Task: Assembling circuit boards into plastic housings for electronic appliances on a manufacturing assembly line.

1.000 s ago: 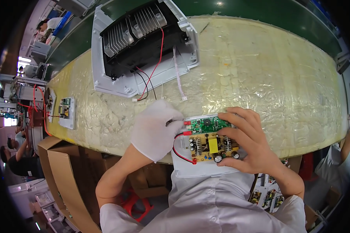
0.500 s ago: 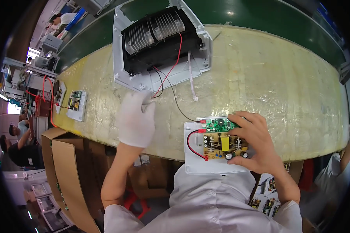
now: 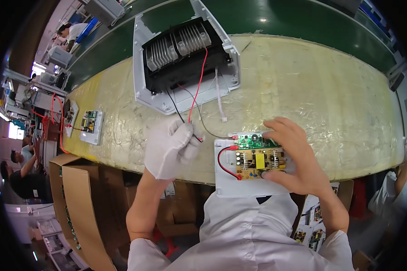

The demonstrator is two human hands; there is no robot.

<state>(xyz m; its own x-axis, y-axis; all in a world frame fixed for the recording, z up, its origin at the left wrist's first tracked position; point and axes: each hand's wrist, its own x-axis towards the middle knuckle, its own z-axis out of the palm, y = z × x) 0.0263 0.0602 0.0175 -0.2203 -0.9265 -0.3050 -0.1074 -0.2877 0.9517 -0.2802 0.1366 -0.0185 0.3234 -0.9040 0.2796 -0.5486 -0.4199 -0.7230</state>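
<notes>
My left hand, in a white glove, pinches a red wire and a black wire, their ends poking out past the fingertips. Both wires come from a white housing with a black part and metal heat sink fins. Bare, my right hand is spread over the right side of a white panel, thumb by the board's lower edge; contact is hard to tell. On that panel are a green circuit board and a tan power board with a yellow transformer. A thin dark wire runs from housing to green board.
The worktable has a yellowish plastic cover, with a green conveyor belt behind it. At the left lies another board on a white panel. Cardboard boxes stand below the table's near edge. A person works far left.
My left hand has moved right and now holds the red and black wires. My right hand's fingers have loosened off the boards. The housing has shifted slightly.
</notes>
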